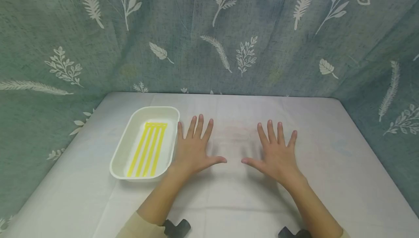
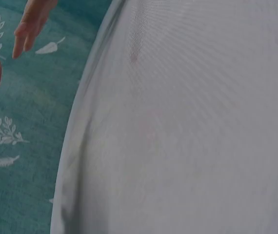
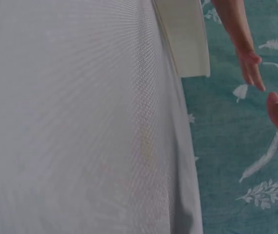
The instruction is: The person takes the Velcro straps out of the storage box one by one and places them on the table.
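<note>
A white, rounded-rectangular plastic tray [image 1: 132, 140] lies at nine o'clock from the nearer left hand [image 1: 194, 150], its long axis toward about one o'clock. This hand and the right hand [image 1: 277, 157] are spread wide, empty.

A white cloth [image 1: 327, 194] covers the table [image 1: 347, 136], with a crease [image 1: 229, 208] running across its near part and a faint pinkish patch [image 1: 239, 130] around the middle. Beyond the far edge hangs blue-green fabric [image 1: 284, 49] that also runs along both sides, printed with white sprigs, fern fronds and single leaves [image 1: 158, 51]; a dull yellowish blotch [image 1: 276, 74] shows low on it, right of centre.
</note>
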